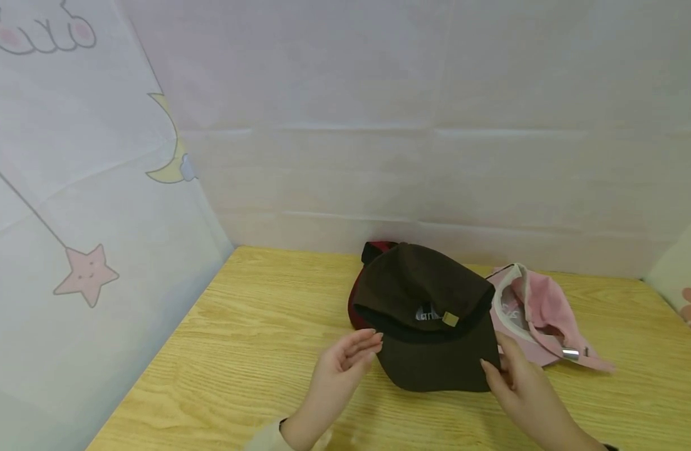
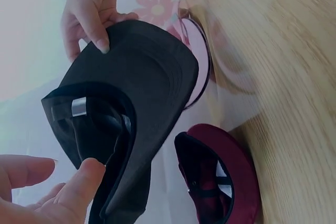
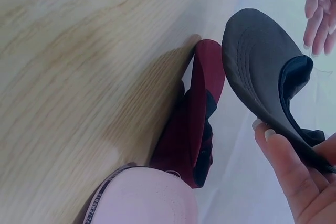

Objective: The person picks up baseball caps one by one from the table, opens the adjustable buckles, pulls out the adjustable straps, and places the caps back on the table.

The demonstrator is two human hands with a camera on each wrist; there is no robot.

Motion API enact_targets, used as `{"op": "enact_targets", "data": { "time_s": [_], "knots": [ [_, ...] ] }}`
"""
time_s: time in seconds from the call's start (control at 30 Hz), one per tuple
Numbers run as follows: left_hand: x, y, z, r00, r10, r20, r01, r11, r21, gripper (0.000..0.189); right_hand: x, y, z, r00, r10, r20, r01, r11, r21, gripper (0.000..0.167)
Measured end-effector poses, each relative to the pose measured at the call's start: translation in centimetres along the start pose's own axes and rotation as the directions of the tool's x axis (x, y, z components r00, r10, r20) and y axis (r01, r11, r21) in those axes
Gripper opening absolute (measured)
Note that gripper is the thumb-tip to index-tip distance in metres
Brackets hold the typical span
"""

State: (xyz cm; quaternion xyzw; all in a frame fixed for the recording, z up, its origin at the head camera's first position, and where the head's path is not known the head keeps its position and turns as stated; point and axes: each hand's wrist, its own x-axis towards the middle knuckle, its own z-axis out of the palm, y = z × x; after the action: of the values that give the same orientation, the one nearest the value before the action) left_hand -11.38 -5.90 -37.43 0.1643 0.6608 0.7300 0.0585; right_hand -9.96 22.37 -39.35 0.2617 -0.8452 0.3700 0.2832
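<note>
A dark brown baseball cap (image 1: pixel 435 366) is held above the table, brim toward me and inside of the crown partly showing. My right hand (image 1: pixel 522 385) pinches the right side of its brim between thumb and fingers; the right wrist view shows this grip on the brim (image 3: pixel 257 51). Beside the brim's left edge is my left hand (image 1: pixel 345 363), fingers extended. In the right wrist view the left hand (image 3: pixel 321 17) stands apart from the cap. Behind the brown cap, a burgundy cap (image 2: pixel 244 177) rests on the table, mostly hidden in the head view.
A pink cap (image 1: pixel 550 300) with a metal strap buckle lies on the wooden table (image 1: pixel 244 351), right of the brown cap and close to my right hand. A pale printed cloth (image 1: pixel 379 175) covers the wall along the table's back and left edges.
</note>
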Motion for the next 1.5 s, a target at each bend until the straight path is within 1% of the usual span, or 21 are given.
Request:
{"op": "enact_targets", "data": {
  "time_s": [0.17,0.27,0.4,0.47,0.53,0.7,0.8,0.93,1.1,1.23,1.33,1.5],
  "knots": [
    [0.4,-0.1,0.9,0.999,-0.010,0.038,0.010,1.000,-0.012,0.036,0.0,0.1,0.0,0.999,-0.030,-0.015,0.029,0.999,-0.036,0.030],
    [0.6,0.1,1.4,0.999,-0.010,0.046,0.011,1.000,-0.017,0.035,0.1,0.1,0.0,0.999,-0.051,-0.020,0.049,0.997,-0.062,0.035],
    [0.7,0.4,1.8,0.999,-0.020,0.045,0.021,1.000,-0.013,0.035,0.1,0.1,0.0,0.997,-0.073,-0.026,0.071,0.995,-0.075,0.045],
    [0.8,0.5,1.9,0.999,-0.029,0.046,0.030,0.999,-0.023,0.035,0.2,0.0,0.0,0.996,-0.080,-0.027,0.078,0.994,-0.074,0.047],
    [0.7,0.6,2.0,0.998,-0.023,0.056,0.025,0.999,-0.031,0.036,0.2,0.0,-0.1,0.996,-0.087,-0.029,0.084,0.993,-0.088,0.049],
    [0.9,0.6,2.3,0.996,-0.007,0.085,0.010,0.999,-0.042,0.038,0.3,0.0,-0.2,0.992,-0.123,-0.038,0.116,0.981,-0.156,0.056],
    [1.1,0.6,2.4,0.995,-0.028,0.092,0.034,0.998,-0.059,0.038,0.3,0.0,-0.2,0.988,-0.145,-0.044,0.134,0.971,-0.199,0.058],
    [1.3,0.7,2.8,0.994,-0.060,0.092,0.069,0.993,-0.096,0.038,0.3,-0.1,-0.2,0.987,-0.157,-0.044,0.143,0.962,-0.231,0.057],
    [1.5,0.7,3.2,0.994,-0.073,0.084,0.084,0.987,-0.136,0.039,0.3,-0.3,-0.2,0.986,-0.163,-0.043,0.148,0.957,-0.249,0.056],
    [1.7,0.7,3.4,0.994,-0.088,0.070,0.098,0.984,-0.148,0.040,0.3,-0.4,-0.2,0.983,-0.179,-0.046,0.161,0.952,-0.262,0.055],
    [1.8,0.7,3.5,0.992,-0.113,0.060,0.121,0.980,-0.158,0.040,0.4,-0.5,-0.1,0.979,-0.200,-0.049,0.180,0.946,-0.269,0.054],
    [2.1,0.6,3.7,0.992,-0.119,0.052,0.126,0.979,-0.160,0.041,0.5,-0.6,-0.1,0.974,-0.222,-0.045,0.200,0.938,-0.282,0.052]
  ]
}}
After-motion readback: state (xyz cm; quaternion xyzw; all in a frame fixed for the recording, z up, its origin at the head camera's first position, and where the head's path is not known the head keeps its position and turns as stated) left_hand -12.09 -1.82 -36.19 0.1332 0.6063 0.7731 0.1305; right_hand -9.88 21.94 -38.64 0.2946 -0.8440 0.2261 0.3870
